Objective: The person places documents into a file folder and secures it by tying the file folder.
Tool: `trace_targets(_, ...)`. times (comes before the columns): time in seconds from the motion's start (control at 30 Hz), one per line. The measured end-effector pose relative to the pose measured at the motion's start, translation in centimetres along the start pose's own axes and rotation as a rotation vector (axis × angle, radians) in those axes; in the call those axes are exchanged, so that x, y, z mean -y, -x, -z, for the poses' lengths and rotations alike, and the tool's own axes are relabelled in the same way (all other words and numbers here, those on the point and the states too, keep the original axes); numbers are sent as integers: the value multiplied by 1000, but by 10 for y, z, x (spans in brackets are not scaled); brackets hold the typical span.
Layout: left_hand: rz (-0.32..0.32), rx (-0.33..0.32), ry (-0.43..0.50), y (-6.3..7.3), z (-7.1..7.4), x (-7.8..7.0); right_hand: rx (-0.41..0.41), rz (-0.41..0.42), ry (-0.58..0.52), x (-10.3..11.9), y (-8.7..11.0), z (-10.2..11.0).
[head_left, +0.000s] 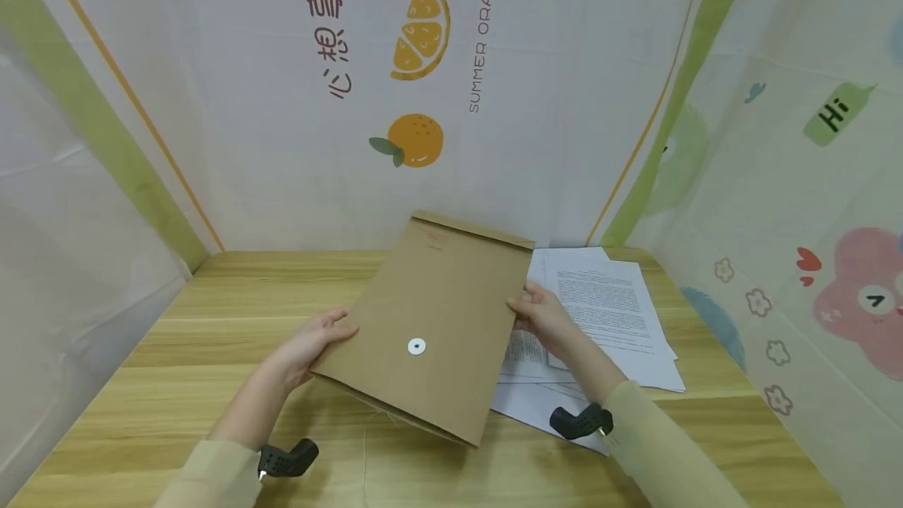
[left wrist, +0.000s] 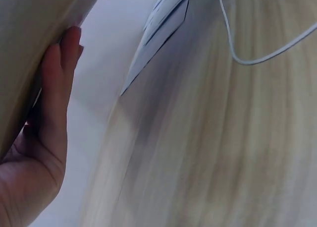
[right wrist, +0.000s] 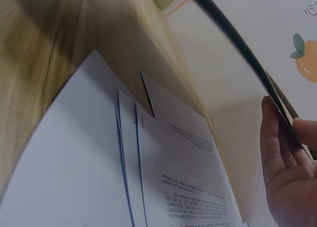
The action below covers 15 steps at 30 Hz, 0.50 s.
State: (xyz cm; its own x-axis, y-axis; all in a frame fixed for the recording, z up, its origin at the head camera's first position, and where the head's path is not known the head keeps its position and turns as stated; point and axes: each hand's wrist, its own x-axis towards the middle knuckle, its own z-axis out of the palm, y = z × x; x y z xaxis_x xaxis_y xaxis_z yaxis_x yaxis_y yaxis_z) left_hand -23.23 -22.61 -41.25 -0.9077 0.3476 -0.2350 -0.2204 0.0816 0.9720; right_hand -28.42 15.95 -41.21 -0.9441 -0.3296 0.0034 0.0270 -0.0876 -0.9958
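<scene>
While both hands hold it up at a slant over the wood-grain counter (head_left: 204, 328), the brown envelope (head_left: 451, 296) shows its white button (head_left: 416, 346) on the upper face. The left hand (head_left: 313, 345) has its grip clamped on the left edge near the close corner, thumb on top; the right hand (head_left: 545, 320) pinches the opposite edge farther up. A thin string (head_left: 364, 453) dangles below the near end, which seems to gape slightly, though from where I stand I can't be sure. Printed papers (head_left: 607, 304) lie at the right, partly hidden behind it. I'd judge it light, fairly stiff card, not slippery, but apt to crease if squeezed; the long side edges look the best places to take hold, clear of the string.
</scene>
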Motion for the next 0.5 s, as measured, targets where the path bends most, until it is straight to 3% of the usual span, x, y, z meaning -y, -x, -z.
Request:
trace_targets(0.17,-14,-67,-17,7,-2,3,2,-15,-3,-2,2,-7)
trace_targets(0.5,-37,-174,64,21,-4,12,155,-44,0,-6,17,-33)
